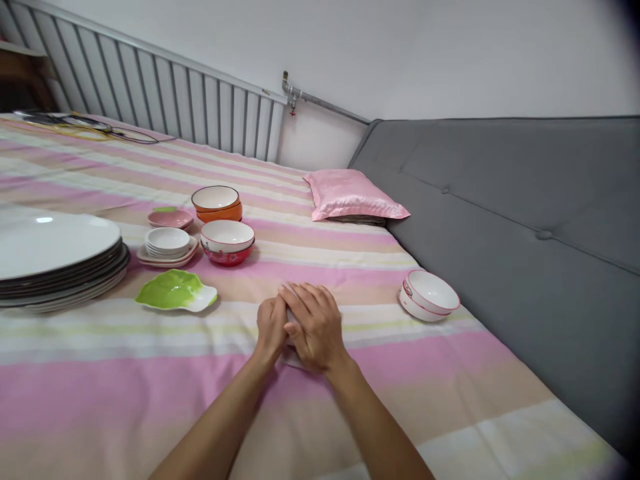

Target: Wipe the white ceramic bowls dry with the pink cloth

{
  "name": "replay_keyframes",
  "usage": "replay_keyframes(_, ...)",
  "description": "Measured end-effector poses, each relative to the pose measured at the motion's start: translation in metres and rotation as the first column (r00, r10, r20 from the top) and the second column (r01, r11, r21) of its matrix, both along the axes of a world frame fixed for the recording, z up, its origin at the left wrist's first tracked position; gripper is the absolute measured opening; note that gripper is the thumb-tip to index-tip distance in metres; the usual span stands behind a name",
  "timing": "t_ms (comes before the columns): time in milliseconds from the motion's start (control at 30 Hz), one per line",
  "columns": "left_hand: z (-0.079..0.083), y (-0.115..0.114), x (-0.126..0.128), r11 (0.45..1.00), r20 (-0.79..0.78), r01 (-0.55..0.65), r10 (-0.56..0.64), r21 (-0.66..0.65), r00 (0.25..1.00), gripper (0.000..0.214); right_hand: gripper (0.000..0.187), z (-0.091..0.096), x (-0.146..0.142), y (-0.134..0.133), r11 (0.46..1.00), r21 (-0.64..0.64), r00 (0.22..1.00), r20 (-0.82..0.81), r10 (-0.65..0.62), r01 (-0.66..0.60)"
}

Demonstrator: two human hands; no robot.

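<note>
My left hand [271,327] and my right hand [316,328] are together on the striped bedspread, in the middle of the view. Both are closed around a pale greyish, cloth-like thing [294,359]; its edge shows below the fingers, and most of it is hidden. The right hand lies partly over it, with the left pressed against its left side. To the left of my hands is a green and white leaf-shaped dish [175,291]. Beyond it, a white bowl with a red rim [227,235] is stacked on a red one [228,256].
Large plates [55,250] are piled at left. Small white dishes [168,241], pink dishes [171,219] and orange bowls [220,212] stand farther back. White bowls [429,297] sit near the grey headboard [515,193]. A pink pillow [353,192] and cables [90,125] lie beyond.
</note>
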State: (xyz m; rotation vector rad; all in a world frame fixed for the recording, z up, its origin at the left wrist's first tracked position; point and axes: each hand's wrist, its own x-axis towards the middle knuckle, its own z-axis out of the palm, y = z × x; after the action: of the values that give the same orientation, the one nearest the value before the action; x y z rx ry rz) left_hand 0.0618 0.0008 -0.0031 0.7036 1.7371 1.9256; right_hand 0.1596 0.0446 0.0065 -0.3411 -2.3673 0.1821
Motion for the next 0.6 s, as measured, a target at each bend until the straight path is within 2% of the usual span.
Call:
replay_keyframes(133, -0.011, 0.005, 0.005, 0.996, -0.021, 0.082, -0.083, -0.033, 0.996, 0.043, 0.054, -0.009, 0.014, 0.009, 0.996, -0.092, 0.996, -0.087, 0.001, -0.009)
replay_keyframes(200, -0.013, 0.006, 0.005, 0.992, -0.024, 0.121, -0.122, -0.035, 0.992, 0.046, 0.048, -0.013, 0.020, 0.016, 0.981, -0.191, 0.992, -0.124, -0.003, -0.021)
replay_keyframes(267, -0.013, 0.007, 0.006, 0.987, -0.035, 0.159, -0.160, -0.029, 0.987, 0.048, 0.044, -0.018, 0.025, 0.023, 0.943, -0.331, 0.977, -0.207, -0.054, -0.018)
replay_keyframes(333, -0.013, 0.006, 0.008, 0.982, -0.062, 0.190, -0.190, -0.015, 0.980, 0.048, 0.043, -0.024, 0.028, 0.027, 0.875, -0.484, 0.941, -0.305, -0.150, -0.017)
replay_keyframes(433, -0.014, 0.006, 0.013, 0.977, -0.121, 0.211, -0.206, 0.030, 0.971, 0.040, 0.054, -0.033, 0.031, 0.030, 0.737, -0.676, 0.858, -0.363, -0.363, 0.026)
replay_keyframes(533, -0.021, 0.008, 0.015, 0.983, -0.179, 0.163, -0.146, 0.082, 0.973, 0.029, 0.061, -0.036, 0.030, 0.031, 0.575, -0.816, 0.751, -0.346, -0.562, 0.054)
replay_keyframes(600, -0.026, 0.011, 0.017, 0.991, -0.180, 0.113, -0.100, 0.067, 0.979, 0.034, 0.061, -0.037, 0.029, 0.034, 0.464, -0.886, 0.678, -0.337, -0.653, 0.007)
